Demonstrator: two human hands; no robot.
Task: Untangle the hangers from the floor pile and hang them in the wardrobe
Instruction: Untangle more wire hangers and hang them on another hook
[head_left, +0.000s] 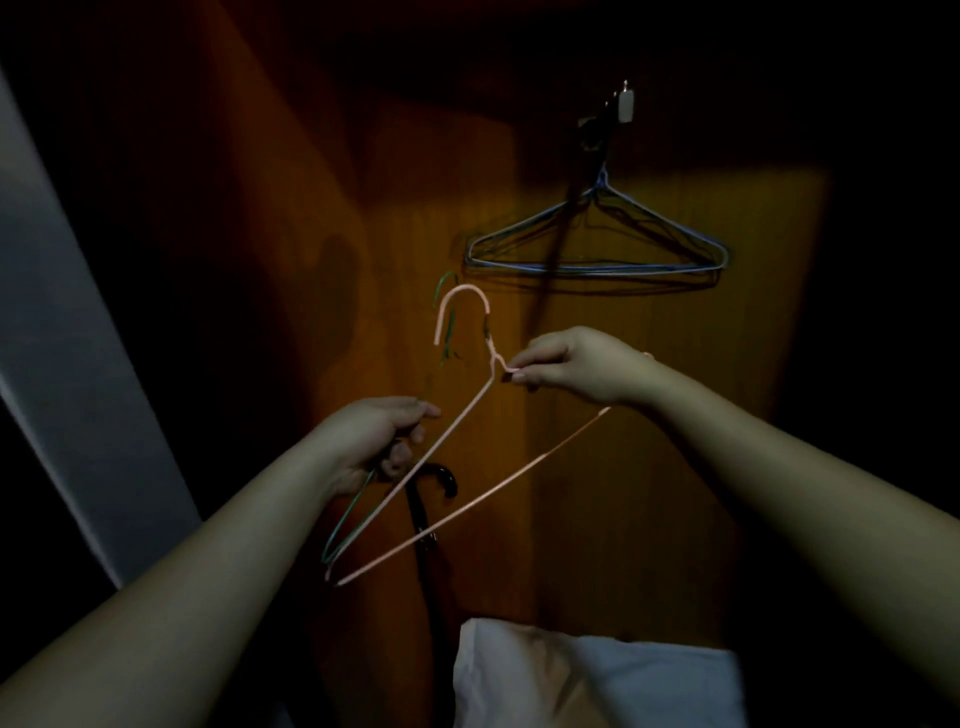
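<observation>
A pink wire hanger (457, 514) hangs tilted in front of the wooden wardrobe wall (395, 171). My right hand (576, 366) pinches it at the shoulder just below its neck. My left hand (382, 441) grips a green wire hanger (345, 525), whose hook shows behind the pink hook; the pink hanger's left arm passes right by this hand. Several blue wire hangers (597, 244) hang from a hook (623, 104) high on the wall.
A black umbrella with a curved handle (441, 480) stands against the wood below my hands. A white pillow or folded cloth (597, 680) lies at the bottom. A grey panel (57, 338) slants along the left. The scene is dim.
</observation>
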